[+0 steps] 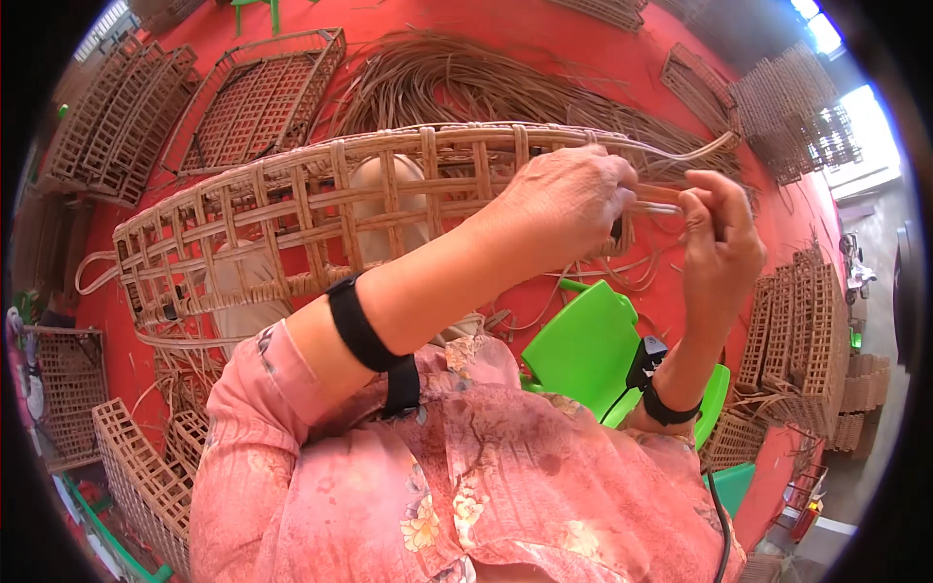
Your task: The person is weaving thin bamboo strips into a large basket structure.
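Note:
A long openwork wicker basket [292, 209] lies tilted across my knees, its rim running from far left toward the right. My left hand [573, 199] is closed at the basket's right end, fingers curled around pale wicker strips; the fingertips are partly hidden. Just right of it, my right hand [721, 233] pinches the ends of the wicker strips [659, 199] between thumb and fingers. Another loose strip [680, 155] sticks out past the rim above both hands and curves up at its tip. A strip loop [92, 272] hangs off the basket's left end.
A heap of long loose strips [457, 83] lies on the red floor beyond the basket. Finished lattice trays [262, 97] and stacks stand at far left and right [792, 330]. A green plastic chair [583, 340] is close by my right arm.

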`<action>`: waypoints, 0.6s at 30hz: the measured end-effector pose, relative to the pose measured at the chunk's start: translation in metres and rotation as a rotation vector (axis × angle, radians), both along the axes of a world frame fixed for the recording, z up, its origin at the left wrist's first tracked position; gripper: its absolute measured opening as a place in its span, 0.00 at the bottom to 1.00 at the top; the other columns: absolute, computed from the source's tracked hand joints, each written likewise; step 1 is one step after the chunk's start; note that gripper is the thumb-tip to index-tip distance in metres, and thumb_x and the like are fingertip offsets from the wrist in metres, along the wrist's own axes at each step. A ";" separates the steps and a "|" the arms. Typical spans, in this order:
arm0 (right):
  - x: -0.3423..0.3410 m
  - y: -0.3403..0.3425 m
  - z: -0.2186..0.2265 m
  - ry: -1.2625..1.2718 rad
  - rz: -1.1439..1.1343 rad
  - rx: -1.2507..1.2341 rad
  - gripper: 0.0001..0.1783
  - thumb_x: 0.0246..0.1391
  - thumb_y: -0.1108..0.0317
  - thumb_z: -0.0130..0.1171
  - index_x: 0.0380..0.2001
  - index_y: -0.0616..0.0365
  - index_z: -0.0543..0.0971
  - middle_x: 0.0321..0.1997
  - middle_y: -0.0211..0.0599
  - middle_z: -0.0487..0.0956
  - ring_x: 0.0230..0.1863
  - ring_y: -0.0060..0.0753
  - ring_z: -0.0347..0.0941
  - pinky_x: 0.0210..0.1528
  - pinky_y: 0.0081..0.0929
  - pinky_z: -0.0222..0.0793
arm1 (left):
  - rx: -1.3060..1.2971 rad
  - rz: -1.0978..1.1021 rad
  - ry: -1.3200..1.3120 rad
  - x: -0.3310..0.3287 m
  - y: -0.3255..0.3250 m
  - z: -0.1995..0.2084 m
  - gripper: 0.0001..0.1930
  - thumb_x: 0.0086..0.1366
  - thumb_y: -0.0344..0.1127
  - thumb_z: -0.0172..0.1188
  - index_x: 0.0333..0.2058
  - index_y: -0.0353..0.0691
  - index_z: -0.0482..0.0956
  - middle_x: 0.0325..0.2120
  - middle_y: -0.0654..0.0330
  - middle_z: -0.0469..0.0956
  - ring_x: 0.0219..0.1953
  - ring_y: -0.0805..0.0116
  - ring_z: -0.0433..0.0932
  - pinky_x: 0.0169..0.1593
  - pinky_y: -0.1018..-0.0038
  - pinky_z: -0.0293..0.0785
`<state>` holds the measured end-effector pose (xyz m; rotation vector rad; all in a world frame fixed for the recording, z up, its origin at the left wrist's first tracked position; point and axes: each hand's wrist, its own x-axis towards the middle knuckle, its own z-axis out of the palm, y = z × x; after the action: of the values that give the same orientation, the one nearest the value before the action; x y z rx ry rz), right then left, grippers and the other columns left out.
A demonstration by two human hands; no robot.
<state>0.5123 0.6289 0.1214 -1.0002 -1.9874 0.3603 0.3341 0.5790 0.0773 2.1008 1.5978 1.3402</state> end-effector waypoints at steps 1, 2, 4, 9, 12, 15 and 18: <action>0.006 0.008 -0.004 0.060 0.022 -0.018 0.12 0.59 0.75 0.62 0.47 0.57 0.80 0.27 0.28 0.81 0.25 0.12 0.71 0.27 0.16 0.66 | -0.141 -0.039 -0.213 0.005 0.003 0.005 0.12 0.66 0.35 0.59 0.42 0.34 0.82 0.30 0.50 0.81 0.33 0.55 0.81 0.40 0.64 0.77; 0.006 0.014 -0.008 0.060 0.010 -0.012 0.12 0.59 0.75 0.62 0.47 0.57 0.80 0.27 0.28 0.81 0.25 0.12 0.71 0.27 0.16 0.66 | -0.137 -0.052 -0.213 0.005 0.005 0.007 0.12 0.66 0.35 0.59 0.42 0.34 0.82 0.30 0.50 0.81 0.33 0.55 0.81 0.40 0.64 0.77; 0.002 0.027 -0.018 0.293 0.208 -0.192 0.14 0.59 0.75 0.63 0.49 0.59 0.79 0.31 0.28 0.81 0.28 0.12 0.72 0.30 0.15 0.68 | -0.257 0.039 -0.358 -0.002 0.005 0.006 0.12 0.65 0.35 0.61 0.38 0.30 0.82 0.24 0.51 0.80 0.28 0.58 0.81 0.38 0.64 0.77; -0.015 0.037 -0.045 -0.165 -0.048 -0.045 0.20 0.56 0.66 0.66 0.51 0.57 0.77 0.36 0.37 0.84 0.34 0.30 0.81 0.34 0.30 0.75 | -0.159 0.222 -0.198 -0.002 0.003 -0.001 0.11 0.62 0.35 0.62 0.34 0.31 0.82 0.24 0.50 0.81 0.29 0.57 0.82 0.38 0.64 0.77; -0.024 0.033 -0.052 -0.329 -0.088 0.024 0.22 0.54 0.67 0.65 0.52 0.55 0.77 0.37 0.40 0.84 0.35 0.41 0.82 0.36 0.37 0.76 | -0.209 0.222 -0.191 -0.003 0.005 -0.001 0.11 0.61 0.35 0.61 0.34 0.32 0.82 0.26 0.48 0.82 0.32 0.54 0.83 0.40 0.62 0.77; -0.023 0.030 -0.057 -0.281 -0.140 0.063 0.22 0.53 0.70 0.64 0.52 0.54 0.77 0.35 0.40 0.84 0.33 0.44 0.82 0.36 0.39 0.76 | -0.224 0.265 -0.158 -0.001 0.006 0.000 0.11 0.60 0.36 0.59 0.35 0.33 0.82 0.28 0.47 0.82 0.35 0.51 0.82 0.43 0.60 0.77; -0.023 0.032 -0.060 -0.247 -0.120 0.081 0.22 0.53 0.69 0.63 0.53 0.53 0.77 0.33 0.37 0.84 0.31 0.42 0.82 0.35 0.39 0.76 | -0.253 0.283 -0.128 -0.004 0.007 -0.001 0.12 0.61 0.36 0.56 0.35 0.34 0.83 0.29 0.47 0.82 0.37 0.49 0.82 0.46 0.59 0.76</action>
<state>0.4891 0.6611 0.0614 -1.1503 -2.1295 0.0929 0.3302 0.5862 0.0768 1.6593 1.9466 1.2415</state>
